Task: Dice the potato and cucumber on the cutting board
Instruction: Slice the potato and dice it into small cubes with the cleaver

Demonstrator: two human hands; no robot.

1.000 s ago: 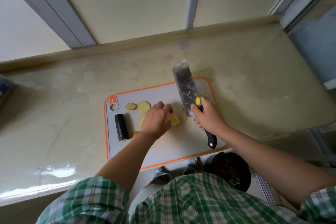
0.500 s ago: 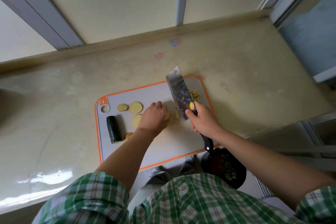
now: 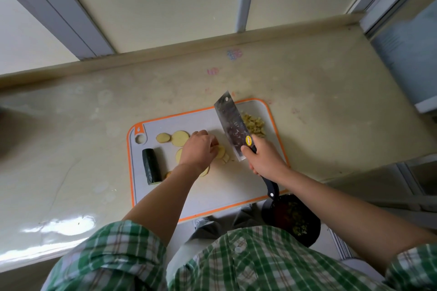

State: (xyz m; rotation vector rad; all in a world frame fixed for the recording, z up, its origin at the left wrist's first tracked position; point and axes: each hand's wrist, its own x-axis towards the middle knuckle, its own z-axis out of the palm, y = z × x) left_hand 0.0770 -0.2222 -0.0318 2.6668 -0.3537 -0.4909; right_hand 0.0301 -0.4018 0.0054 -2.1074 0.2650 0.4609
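Hands, two, bare. The left hand (image 3: 198,149) lies knuckles-up with fingers curled down over some of the potato slices (image 3: 180,138). The right hand (image 3: 264,163) is wrapped round the handle of a cleaver (image 3: 231,125).

Listed left to right:

- Tabletop (image 3: 71,139): pale, glossy, with a bright glare patch near the front left edge.
- Cutting board (image 3: 212,191): grey with an orange rim and a hanging hole at its far left corner. Its front edge overhangs the tabletop.
- Cucumber (image 3: 151,166): one dark green length, cut end facing the person, on the left part of the board, apart from the left hand.
- Potato slices: pale yellow rounds on the board right of the cucumber. Two lie flat beyond the left hand and others are partly hidden under it. A few cut strips show just beside its fingertips.
- Cleaver: broad blade raised and tilted over the board's right half, between the two hands. A yellow sticker sits near the black handle.
- Diced potato (image 3: 253,123): small heap at the board's far right, just beyond the blade.
- Dark round pan (image 3: 295,222): below the tabletop edge, holding food bits too blurred to identify.
- Green plaid shirt (image 3: 224,264): fills the bottom of the view.
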